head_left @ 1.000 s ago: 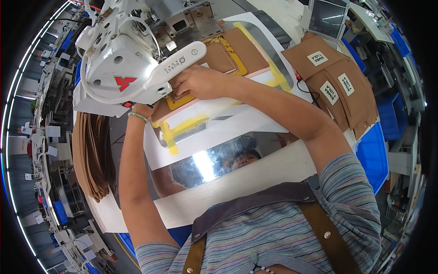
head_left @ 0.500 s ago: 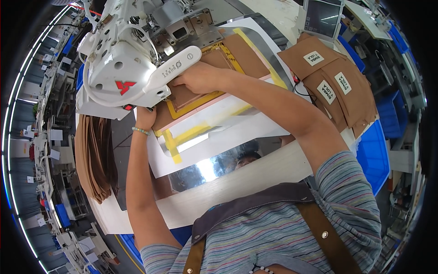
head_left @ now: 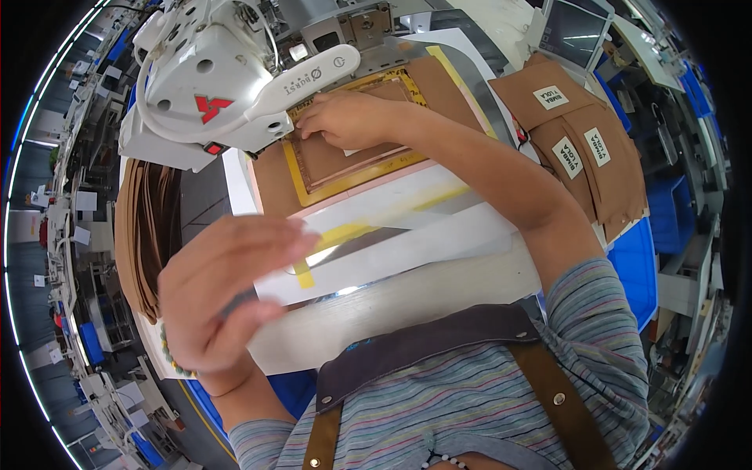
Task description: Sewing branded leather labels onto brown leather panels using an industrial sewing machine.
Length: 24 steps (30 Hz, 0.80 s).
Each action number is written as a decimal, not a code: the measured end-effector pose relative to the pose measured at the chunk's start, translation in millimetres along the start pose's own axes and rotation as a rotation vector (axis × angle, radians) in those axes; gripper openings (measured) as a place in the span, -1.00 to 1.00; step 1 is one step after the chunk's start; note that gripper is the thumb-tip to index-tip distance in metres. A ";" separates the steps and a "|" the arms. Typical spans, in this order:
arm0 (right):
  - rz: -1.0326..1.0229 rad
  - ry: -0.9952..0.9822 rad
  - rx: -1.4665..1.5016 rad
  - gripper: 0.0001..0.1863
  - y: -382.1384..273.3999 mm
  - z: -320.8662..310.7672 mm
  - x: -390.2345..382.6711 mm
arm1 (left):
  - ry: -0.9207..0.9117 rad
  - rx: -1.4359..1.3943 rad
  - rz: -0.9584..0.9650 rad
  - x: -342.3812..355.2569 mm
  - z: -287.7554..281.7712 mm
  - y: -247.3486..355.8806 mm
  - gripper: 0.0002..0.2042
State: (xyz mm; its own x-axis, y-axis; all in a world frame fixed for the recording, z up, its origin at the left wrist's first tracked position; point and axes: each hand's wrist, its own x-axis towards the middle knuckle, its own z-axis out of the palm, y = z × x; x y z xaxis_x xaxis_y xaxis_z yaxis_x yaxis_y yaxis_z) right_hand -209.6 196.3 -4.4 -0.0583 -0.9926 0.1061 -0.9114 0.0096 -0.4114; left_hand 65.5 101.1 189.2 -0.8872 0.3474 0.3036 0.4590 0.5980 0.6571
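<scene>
My right hand [head_left: 345,120] rests on a brown fabric panel [head_left: 372,102] close to the needle area of a white sewing machine [head_left: 204,78]. Its fingers are spread and slightly bent, with the tips on the panel. A yellow-edged rectangular frame [head_left: 364,171] surrounds that part of the panel, and a small white label [head_left: 352,152] peeks out beneath the palm. Nearer to me, my left hand [head_left: 227,290] is raised above the table's left side, away from the panel. Motion smears its curved fingers, and I cannot make out whether anything is between them.
Brown fabric pieces [head_left: 149,235] hang in a stack at the table's left edge. More brown pieces with white labels [head_left: 583,157] lie to the right, beside a screen [head_left: 576,35]. A blue bin [head_left: 633,266] stands below them. Yellow tape [head_left: 337,235] marks the clear template sheet.
My left hand has pulled back from beside the machine and risen toward me. My right hand stays by the needle area, its fingers flatter on the panel. The whole view has shifted slightly.
</scene>
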 end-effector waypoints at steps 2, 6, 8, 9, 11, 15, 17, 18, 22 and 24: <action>-0.075 0.017 -0.002 -0.59 -17.5 -1.4 15.2 | 0.280 -0.214 0.257 -6.5 7.0 37.2 -0.79; -0.097 0.026 -0.011 -0.61 -17.7 4.8 1.7 | 0.785 -0.931 0.068 26.2 59.0 130.9 -0.81; -0.167 0.066 0.002 -0.64 -13.9 3.1 -13.4 | 0.944 -1.183 0.000 32.2 58.5 146.9 -0.69; -0.159 0.055 -0.004 -0.64 -14.2 -1.5 -24.8 | 0.893 -1.219 -0.076 30.3 53.4 148.6 -0.70; 0.047 -0.003 -0.126 -0.66 -36.2 -28.9 -44.9 | 0.812 -1.248 -0.232 24.5 45.2 156.8 -0.71; 0.215 -0.027 -0.367 -0.66 -8.7 -34.4 -104.4 | 0.494 -1.133 -0.513 14.7 13.0 139.4 -0.81; 0.160 0.201 -0.384 -0.64 3.2 -21.8 -130.4 | 0.319 -1.274 -0.041 -2.0 26.2 73.2 -0.91; 0.178 0.194 -0.394 -0.64 6.0 -15.2 -139.3 | 0.115 -1.370 0.434 -6.2 37.1 32.2 -0.93; 0.103 0.342 -0.492 -0.60 4.0 -5.5 -147.6 | 0.059 -0.195 -0.062 -15.7 50.4 -32.2 -0.74; 0.102 0.349 -0.509 -0.59 1.0 -4.0 -143.7 | 0.032 0.354 0.033 -14.5 105.5 -57.3 -0.51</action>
State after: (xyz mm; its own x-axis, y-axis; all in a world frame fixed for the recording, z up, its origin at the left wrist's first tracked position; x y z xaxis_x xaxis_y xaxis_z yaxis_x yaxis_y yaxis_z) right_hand -203.8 339.4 -16.5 -0.2065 -0.8864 0.4143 -0.9690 0.2438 0.0386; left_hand 57.0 138.0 74.3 -0.8699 0.3515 0.3461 0.4706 0.8017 0.3686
